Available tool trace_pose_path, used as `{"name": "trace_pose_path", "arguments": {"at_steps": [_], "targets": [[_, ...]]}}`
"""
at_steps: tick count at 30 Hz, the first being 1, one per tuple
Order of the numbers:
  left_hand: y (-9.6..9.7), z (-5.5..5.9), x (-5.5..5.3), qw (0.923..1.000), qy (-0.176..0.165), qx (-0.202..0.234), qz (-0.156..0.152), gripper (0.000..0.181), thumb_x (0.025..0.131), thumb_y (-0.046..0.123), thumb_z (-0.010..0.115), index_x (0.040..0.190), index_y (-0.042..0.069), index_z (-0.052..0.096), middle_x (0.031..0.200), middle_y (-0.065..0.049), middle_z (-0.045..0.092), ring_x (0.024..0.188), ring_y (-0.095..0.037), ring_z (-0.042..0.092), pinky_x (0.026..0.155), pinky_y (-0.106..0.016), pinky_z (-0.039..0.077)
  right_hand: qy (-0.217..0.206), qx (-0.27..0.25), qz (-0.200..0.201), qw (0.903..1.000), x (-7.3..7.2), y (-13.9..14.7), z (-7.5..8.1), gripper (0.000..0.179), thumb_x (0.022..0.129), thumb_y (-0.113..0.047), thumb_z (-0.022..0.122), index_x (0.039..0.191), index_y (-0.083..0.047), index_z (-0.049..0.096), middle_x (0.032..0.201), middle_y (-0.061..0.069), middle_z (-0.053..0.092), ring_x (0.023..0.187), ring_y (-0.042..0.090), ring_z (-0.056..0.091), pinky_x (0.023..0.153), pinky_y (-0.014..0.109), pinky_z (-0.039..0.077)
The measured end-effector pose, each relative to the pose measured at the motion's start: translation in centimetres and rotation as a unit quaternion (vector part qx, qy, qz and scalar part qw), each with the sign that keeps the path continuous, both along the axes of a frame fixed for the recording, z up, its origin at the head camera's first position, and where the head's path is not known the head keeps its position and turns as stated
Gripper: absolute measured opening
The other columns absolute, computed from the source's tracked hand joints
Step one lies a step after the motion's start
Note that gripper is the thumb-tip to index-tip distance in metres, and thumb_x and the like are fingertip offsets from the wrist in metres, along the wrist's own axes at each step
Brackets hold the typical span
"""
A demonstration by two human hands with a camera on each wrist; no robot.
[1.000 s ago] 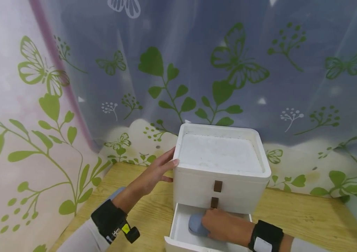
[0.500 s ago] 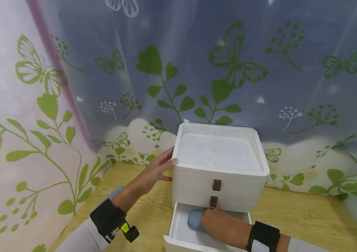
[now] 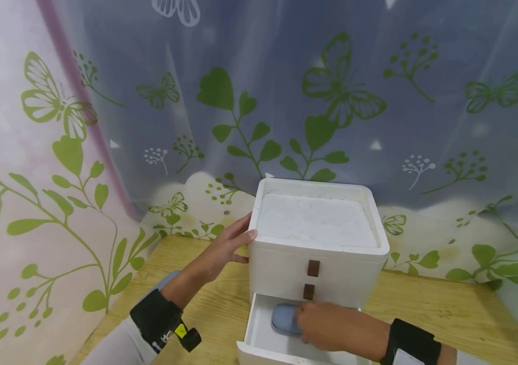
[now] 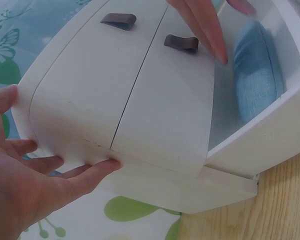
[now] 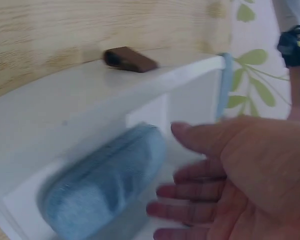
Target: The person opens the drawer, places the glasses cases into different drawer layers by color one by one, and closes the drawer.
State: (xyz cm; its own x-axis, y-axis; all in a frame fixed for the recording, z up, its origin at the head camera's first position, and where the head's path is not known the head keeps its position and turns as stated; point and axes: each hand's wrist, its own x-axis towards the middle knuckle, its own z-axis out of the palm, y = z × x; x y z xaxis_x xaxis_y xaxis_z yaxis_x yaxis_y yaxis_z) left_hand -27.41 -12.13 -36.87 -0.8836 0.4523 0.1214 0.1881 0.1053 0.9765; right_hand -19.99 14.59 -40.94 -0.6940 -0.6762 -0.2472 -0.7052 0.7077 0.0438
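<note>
A white drawer cabinet (image 3: 318,276) stands on the wooden table with its bottom drawer (image 3: 259,324) pulled out. Inside that drawer lies an oblong blue case (image 3: 284,318) with denim-like fabric and a seam, resembling a glasses case. My right hand (image 3: 332,324) is over the drawer beside the case; the right wrist view shows the fingers extended and a gap between them and the case (image 5: 107,182). My left hand (image 3: 222,251) rests against the cabinet's left side, thumb at the top front corner. In the left wrist view its fingers (image 4: 85,177) are spread along the cabinet's edge.
Brown pull tabs (image 3: 313,268) mark the upper drawers. The cabinet top is a shallow rimmed tray (image 3: 315,248). Another blue thing (image 3: 167,278) lies on the table (image 3: 446,314), partly behind my left forearm. A patterned curtain (image 3: 259,101) hangs behind.
My right hand has let go of the blue case and drawn slightly to the right. The case stays in the drawer. My left hand keeps its place on the cabinet.
</note>
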Motion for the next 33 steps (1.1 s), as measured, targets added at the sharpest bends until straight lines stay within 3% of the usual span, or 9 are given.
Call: {"name": "trace_pose_path", "arguments": {"at_steps": [3,6,11,16,19,22,26,30,33], "targets": [[0.0,0.0,0.0,1.0000,-0.002,0.000,0.000,0.060,0.109,0.042,0.049,0.164,0.040,0.025,0.171,0.005,0.029,0.151,-0.037,0.040,0.100,-0.059,0.054,-0.028,-0.038,0.012,0.9988,0.3,0.4,1.7,0.030,0.092,-0.030,0.079,0.114,-0.009,0.075,0.101,0.001,0.074,0.092,0.010,0.069,0.079,0.029,0.058],[0.0,0.0,0.0,1.0000,-0.004,0.000,0.002,0.060,0.109,0.041,0.050,0.164,0.040,0.026,0.171,0.005,0.030,0.151,-0.037,0.040,0.101,-0.059,0.054,-0.025,-0.088,0.046,0.9947,0.6,1.0,3.5,0.027,0.093,-0.030,0.077,0.114,-0.011,0.076,0.102,-0.001,0.077,0.093,0.007,0.069,0.077,0.028,0.057],[0.1,0.1,0.0,1.0000,-0.007,-0.001,0.006,0.061,0.108,0.042,0.050,0.164,0.039,0.026,0.171,0.004,0.031,0.150,-0.037,0.041,0.100,-0.059,0.054,-0.027,-0.171,0.050,0.9836,0.9,2.3,6.5,0.025,0.096,-0.028,0.074,0.116,-0.013,0.077,0.111,-0.001,0.078,0.101,0.008,0.072,0.081,0.028,0.060],[0.1,0.1,0.0,0.9999,-0.009,0.000,0.013,0.061,0.108,0.041,0.051,0.164,0.038,0.027,0.171,0.002,0.031,0.149,-0.038,0.042,0.100,-0.058,0.054,0.021,-0.230,0.041,0.9721,0.9,4.0,8.8,0.024,0.100,-0.026,0.071,0.119,-0.013,0.075,0.116,0.001,0.077,0.105,0.017,0.073,0.084,0.033,0.061],[0.1,0.1,0.0,0.9998,-0.013,0.001,0.013,0.061,0.108,0.041,0.051,0.164,0.038,0.027,0.171,0.003,0.032,0.149,-0.037,0.043,0.100,-0.058,0.054,0.101,-0.282,0.040,0.9532,0.8,5.3,9.5,0.022,0.098,-0.019,0.072,0.120,-0.013,0.075,0.117,0.000,0.077,0.107,0.021,0.073,0.087,0.039,0.062],[0.2,0.0,-0.1,0.9999,-0.011,0.002,0.008,0.062,0.108,0.040,0.050,0.165,0.037,0.025,0.172,0.001,0.030,0.150,-0.039,0.041,0.100,-0.058,0.054,0.197,-0.341,0.023,0.9189,0.6,6.5,9.9,0.027,0.093,-0.012,0.076,0.119,-0.013,0.075,0.122,0.002,0.076,0.112,0.024,0.072,0.086,0.043,0.062],[0.1,0.1,-0.1,0.9999,-0.011,0.004,0.004,0.062,0.108,0.040,0.050,0.165,0.037,0.025,0.172,0.001,0.028,0.150,-0.040,0.040,0.100,-0.059,0.054,0.251,-0.394,-0.057,0.8823,0.1,8.1,10.2,0.033,0.092,-0.010,0.077,0.125,-0.008,0.072,0.135,0.013,0.069,0.124,0.036,0.065,0.092,0.054,0.058],[0.1,0.1,-0.2,0.9999,-0.013,0.004,0.006,0.061,0.108,0.040,0.049,0.165,0.036,0.025,0.172,0.000,0.030,0.150,-0.040,0.040,0.100,-0.059,0.054,0.203,-0.406,-0.173,0.8744,-0.9,10.2,10.3,0.047,0.099,-0.017,0.070,0.141,0.001,0.058,0.149,0.025,0.056,0.134,0.050,0.053,0.103,0.067,0.048],[0.2,0.0,-0.2,0.9999,-0.013,0.003,0.008,0.061,0.109,0.039,0.049,0.165,0.036,0.026,0.172,-0.001,0.030,0.150,-0.040,0.040,0.100,-0.060,0.054,0.129,-0.408,-0.245,0.8699,-1.7,11.7,9.9,0.062,0.105,-0.027,0.061,0.155,0.003,0.039,0.158,0.032,0.042,0.137,0.057,0.048,0.104,0.069,0.047]]}}
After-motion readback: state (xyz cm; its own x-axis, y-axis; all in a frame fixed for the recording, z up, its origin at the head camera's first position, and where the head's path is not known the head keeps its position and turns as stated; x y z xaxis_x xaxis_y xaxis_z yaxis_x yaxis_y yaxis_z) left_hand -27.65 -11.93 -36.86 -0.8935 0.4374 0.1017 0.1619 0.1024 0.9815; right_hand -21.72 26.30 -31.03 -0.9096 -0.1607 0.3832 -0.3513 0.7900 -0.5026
